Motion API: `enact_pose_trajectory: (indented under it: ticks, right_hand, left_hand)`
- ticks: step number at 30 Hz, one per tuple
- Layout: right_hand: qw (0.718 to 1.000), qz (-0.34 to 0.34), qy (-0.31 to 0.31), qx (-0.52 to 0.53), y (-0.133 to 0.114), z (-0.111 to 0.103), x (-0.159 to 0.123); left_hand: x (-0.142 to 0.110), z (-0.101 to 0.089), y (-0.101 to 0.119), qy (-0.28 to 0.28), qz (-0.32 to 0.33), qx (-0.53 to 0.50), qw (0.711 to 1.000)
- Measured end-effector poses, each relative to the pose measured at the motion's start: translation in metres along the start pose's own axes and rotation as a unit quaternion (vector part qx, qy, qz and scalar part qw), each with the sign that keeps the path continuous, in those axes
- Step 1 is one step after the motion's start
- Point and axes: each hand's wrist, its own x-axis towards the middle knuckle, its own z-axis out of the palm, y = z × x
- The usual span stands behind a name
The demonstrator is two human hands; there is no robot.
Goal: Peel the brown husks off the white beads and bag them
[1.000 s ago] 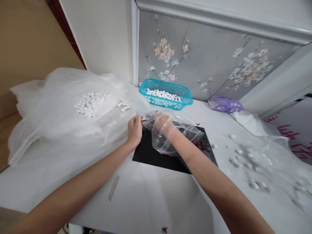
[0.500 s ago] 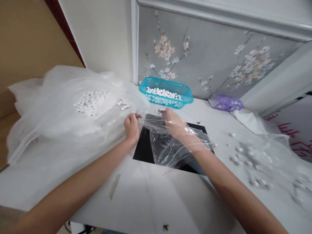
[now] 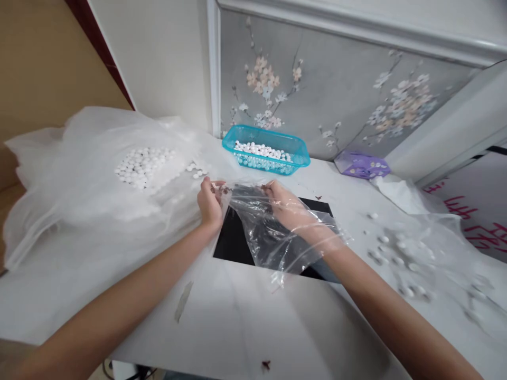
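Observation:
A clear plastic bag (image 3: 263,248) stretches between my two hands above a black flat sheet (image 3: 232,240). At its far left corner, my left hand (image 3: 209,203) pinches the film, and small dark brown bits show at the fingertips. My right hand (image 3: 287,208) is inside the bag, its fingers curled at the far edge near more brown bits. Whether those fingers grip the film or the bits is hard to make out through the shiny plastic. The bag's near end hangs loosely over the sheet's front edge.
Behind my hands stands a blue plastic basket (image 3: 269,150) of white beads. White mesh fabric (image 3: 91,206) with a bead pile (image 3: 144,166) covers the left. A purple packet (image 3: 366,166) lies back right; blurred white beads (image 3: 396,261) lie right. A brown scrap (image 3: 266,364) is near the front edge.
The bag's near end has swung down and spread toward me. My left fingers have shifted their hold at the corner, showing more brown bits. The whole view has moved slightly.

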Motion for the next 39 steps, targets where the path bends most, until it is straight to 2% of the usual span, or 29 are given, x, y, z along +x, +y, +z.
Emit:
enact_pose_trajectory:
  ticks: [3,6,10,12,15,17,20,25,28,34,39]
  right_hand:
    - [1.0,-0.019,-0.019,-0.013,0.0,-0.005,-0.007]
    - [0.999,0.004,-0.043,-0.018,-0.006,-0.01,-0.017]
    - [0.997,0.013,-0.07,0.012,-0.017,-0.013,-0.03]
    - [0.997,0.0,-0.076,0.03,-0.021,-0.013,-0.036]
    - [0.995,-0.014,-0.087,0.056,-0.021,-0.012,-0.041]
    - [0.994,-0.013,-0.082,0.071,-0.018,-0.009,-0.042]
    - [0.992,-0.003,-0.061,0.109,-0.012,-0.002,-0.042]
    - [0.983,0.023,-0.036,0.181,-0.009,0.008,-0.04]
    - [0.979,0.034,-0.039,0.199,-0.011,0.012,-0.039]
    - [0.972,0.009,-0.015,0.233,-0.01,0.02,-0.037]
    - [0.968,0.047,-0.001,0.248,-0.016,0.024,-0.034]
  left_hand:
    - [0.006,-0.003,0.008,-0.057,-0.007,-0.01,0.998]
    - [0.016,-0.009,0.018,-0.187,-0.062,0.03,0.98]
    - [0.017,-0.015,0.029,-0.36,-0.202,0.111,0.904]
    - [0.011,-0.015,0.03,-0.408,-0.246,0.133,0.869]
    - [0.005,-0.014,0.027,-0.457,-0.264,0.147,0.837]
    - [0.004,-0.013,0.023,-0.473,-0.259,0.146,0.829]
    - [0.006,-0.013,0.02,-0.465,-0.255,0.146,0.835]
    - [0.002,-0.01,0.024,-0.486,-0.245,0.144,0.827]
    - [-0.002,-0.008,0.026,-0.475,-0.242,0.157,0.831]
    - [-0.004,-0.007,0.022,-0.468,-0.228,0.159,0.839]
    - [-0.008,-0.006,0.018,-0.474,-0.192,0.154,0.845]
